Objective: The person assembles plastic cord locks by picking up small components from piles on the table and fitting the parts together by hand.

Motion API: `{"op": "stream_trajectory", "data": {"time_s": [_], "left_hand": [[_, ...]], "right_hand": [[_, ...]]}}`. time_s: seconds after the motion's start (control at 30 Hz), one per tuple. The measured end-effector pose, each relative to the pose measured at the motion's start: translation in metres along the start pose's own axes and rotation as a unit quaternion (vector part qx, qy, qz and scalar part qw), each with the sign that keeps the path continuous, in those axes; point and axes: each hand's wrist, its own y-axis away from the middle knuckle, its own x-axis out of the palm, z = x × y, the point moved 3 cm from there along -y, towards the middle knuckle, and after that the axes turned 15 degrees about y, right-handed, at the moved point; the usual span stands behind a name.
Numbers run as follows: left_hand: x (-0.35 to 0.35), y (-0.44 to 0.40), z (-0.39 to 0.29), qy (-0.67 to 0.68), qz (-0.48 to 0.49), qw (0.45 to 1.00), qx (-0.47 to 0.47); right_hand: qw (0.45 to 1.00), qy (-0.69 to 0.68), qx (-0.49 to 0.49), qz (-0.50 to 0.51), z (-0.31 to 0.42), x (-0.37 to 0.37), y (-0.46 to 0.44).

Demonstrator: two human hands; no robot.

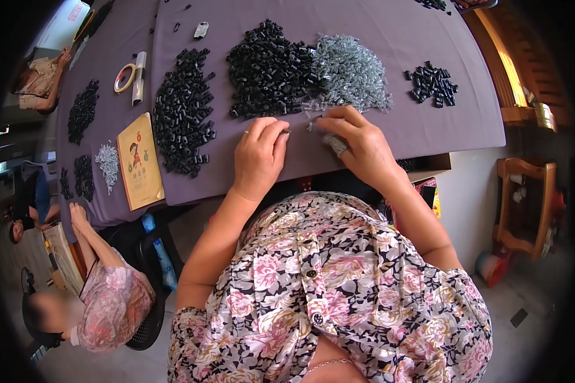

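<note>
My left hand (260, 152) is at the table's near edge with thumb and forefinger pinched on a small black plastic part (287, 131). To its right, my right hand (362, 143) has its fingers bent together at the near edge of a heap of small clear plastic pieces (354, 70). What those fingertips hold is too small to make out. A grey wrap (335, 145) covers one finger of the right hand. Beyond the left hand lies a big heap of small black plastic parts (271, 70), touching the clear heap.
Another black heap (184, 112) lies left, beside a yellow booklet (140, 163). A tape roll (124, 78) and a clear tube (139, 78) lie further back. A small black pile (432, 84) sits right. A co-worker (112, 300) sits at left; a wooden chair (524, 207) stands right.
</note>
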Motion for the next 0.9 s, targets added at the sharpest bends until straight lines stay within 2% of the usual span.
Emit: {"op": "stream_trajectory", "data": {"time_s": [0.1, 0.23, 0.4, 0.5, 0.6, 0.73, 0.9], "left_hand": [[0.001, 0.000, 0.001, 0.002, 0.001, 1.000, 0.000], [0.002, 0.001, 0.004, 0.006, 0.000, 1.000, 0.007], [-0.001, 0.003, 0.003, 0.058, -0.024, 0.997, -0.035], [-0.004, 0.004, 0.003, 0.085, -0.044, 0.994, -0.053], [-0.005, 0.005, 0.005, 0.089, -0.051, 0.993, -0.050], [-0.006, 0.004, 0.001, 0.072, -0.040, 0.996, -0.041], [-0.020, 0.011, 0.007, 0.117, -0.091, 0.982, -0.117]], "right_hand": [[0.998, -0.020, 0.051, -0.022, -0.006, -0.009, 0.003], [0.998, 0.047, 0.033, -0.038, -0.011, -0.008, 0.005], [0.995, 0.095, 0.021, -0.015, -0.006, -0.002, 0.000], [0.997, 0.073, 0.001, 0.007, -0.005, -0.001, 0.003], [0.998, 0.058, 0.036, 0.010, -0.007, -0.002, 0.004], [0.994, 0.104, 0.034, -0.011, -0.010, -0.006, 0.002], [0.994, 0.108, 0.026, 0.009, -0.011, -0.002, 0.004]]}}
